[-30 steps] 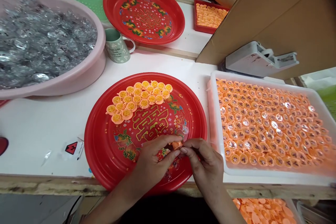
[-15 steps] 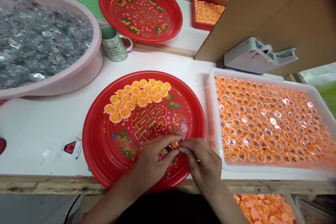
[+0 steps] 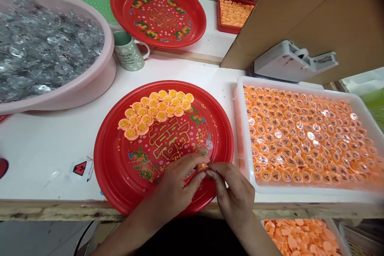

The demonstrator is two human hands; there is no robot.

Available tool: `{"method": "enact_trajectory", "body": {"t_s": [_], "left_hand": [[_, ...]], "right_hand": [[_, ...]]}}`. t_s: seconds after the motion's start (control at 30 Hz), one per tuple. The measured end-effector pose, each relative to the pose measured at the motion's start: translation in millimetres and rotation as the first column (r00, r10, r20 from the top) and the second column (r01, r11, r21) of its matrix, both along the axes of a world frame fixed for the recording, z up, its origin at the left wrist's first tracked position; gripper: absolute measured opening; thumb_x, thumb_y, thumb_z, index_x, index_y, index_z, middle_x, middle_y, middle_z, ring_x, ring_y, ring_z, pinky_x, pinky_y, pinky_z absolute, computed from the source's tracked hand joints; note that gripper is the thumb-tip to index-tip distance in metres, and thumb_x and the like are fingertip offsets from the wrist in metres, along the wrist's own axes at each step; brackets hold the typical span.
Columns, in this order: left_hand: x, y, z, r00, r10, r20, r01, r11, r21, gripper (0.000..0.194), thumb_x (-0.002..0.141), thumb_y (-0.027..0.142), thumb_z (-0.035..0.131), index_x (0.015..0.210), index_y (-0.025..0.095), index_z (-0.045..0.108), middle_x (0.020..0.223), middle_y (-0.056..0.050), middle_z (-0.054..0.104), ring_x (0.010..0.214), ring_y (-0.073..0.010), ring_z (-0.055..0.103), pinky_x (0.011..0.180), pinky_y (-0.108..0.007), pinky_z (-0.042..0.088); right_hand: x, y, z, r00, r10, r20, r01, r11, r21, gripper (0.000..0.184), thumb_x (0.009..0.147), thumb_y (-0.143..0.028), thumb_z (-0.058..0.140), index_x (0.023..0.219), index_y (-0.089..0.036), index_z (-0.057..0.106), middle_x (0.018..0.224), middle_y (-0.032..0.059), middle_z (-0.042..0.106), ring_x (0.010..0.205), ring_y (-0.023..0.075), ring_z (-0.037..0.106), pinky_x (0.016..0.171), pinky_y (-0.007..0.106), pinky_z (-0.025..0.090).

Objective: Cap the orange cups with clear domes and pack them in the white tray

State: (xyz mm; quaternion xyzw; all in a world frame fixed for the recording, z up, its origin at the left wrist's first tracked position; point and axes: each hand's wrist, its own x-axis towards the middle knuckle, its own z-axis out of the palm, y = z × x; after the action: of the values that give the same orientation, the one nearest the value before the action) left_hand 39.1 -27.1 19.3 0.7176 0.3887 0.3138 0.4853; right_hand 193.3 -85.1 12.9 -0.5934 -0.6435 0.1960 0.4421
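Over the near right part of a red round tray [image 3: 105, 160], my two hands meet at the fingertips. My left hand [image 3: 178, 182] pinches a small orange plastic cup [image 3: 202, 166] between thumb and forefinger. Touching the same piece from the right, my right hand [image 3: 235, 190] has its thumb and fingers pressed together at the cup's edge. The fingers hide most of the cup. At the tray's far left side lie several small orange cups on saucers [image 3: 161, 106] with yellow bits inside. Loose yellow bits are scattered over the tray.
A white bin [image 3: 244, 128] of orange cups with printed clear tops stands to the right. A pink basin [image 3: 99, 84] of clear plastic pieces is at left, beside a green mug [image 3: 130, 54]. Behind are another red tray [image 3: 195, 28], a cardboard sheet [image 3: 315, 12] and a tape dispenser [image 3: 279, 62].
Both hands stay over the same spot, with the fingers shifting slightly around the cup. More of its orange side shows now. The whole view has moved a little.
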Motion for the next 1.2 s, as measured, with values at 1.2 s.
{"method": "enact_trajectory", "body": {"t_s": [1.2], "left_hand": [[9.9,2.4,3.5,0.990,0.129,0.063,-0.108,0.958,-0.264,0.015,0.077,0.015,0.067,0.091,0.019,0.070,0.083,-0.001,0.073,0.075,-0.0137,0.069,0.071,-0.023,0.056]], "right_hand": [[3.0,3.6,4.8,0.971,-0.039,-0.237,-0.006,0.982,-0.186,0.017,0.088,-0.009,0.061,0.095,-0.023,0.067,0.082,0.0001,0.066,0.076,0.0133,0.063,0.068,0.024,0.050]]}}
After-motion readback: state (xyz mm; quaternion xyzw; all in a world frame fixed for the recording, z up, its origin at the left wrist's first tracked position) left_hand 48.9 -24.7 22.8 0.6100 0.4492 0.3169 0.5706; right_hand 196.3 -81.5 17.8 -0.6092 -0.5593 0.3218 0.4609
